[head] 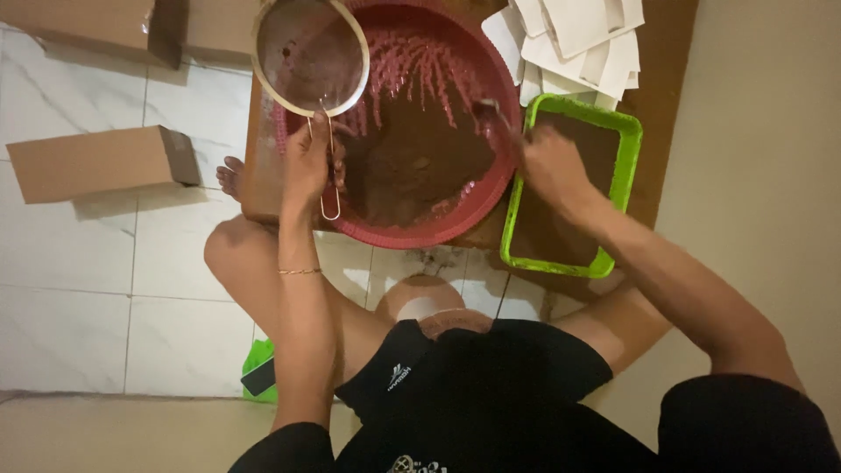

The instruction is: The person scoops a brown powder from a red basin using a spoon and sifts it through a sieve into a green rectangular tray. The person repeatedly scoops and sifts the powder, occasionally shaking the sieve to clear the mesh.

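The person sits on the tiled floor with a red basin (455, 219) of brown powder (412, 158) between the knees. The left hand (307, 166) is closed around the wire handle of a round sieve (311, 57), held over the basin's left rim. The right hand (547, 162) grips a spoon (492, 114) at the basin's right edge, above a green tray (626, 149) that touches the basin. White packets (574, 39) are stacked just beyond the tray. A cardboard box (96, 162) lies well apart on the left, with open tiles around it.
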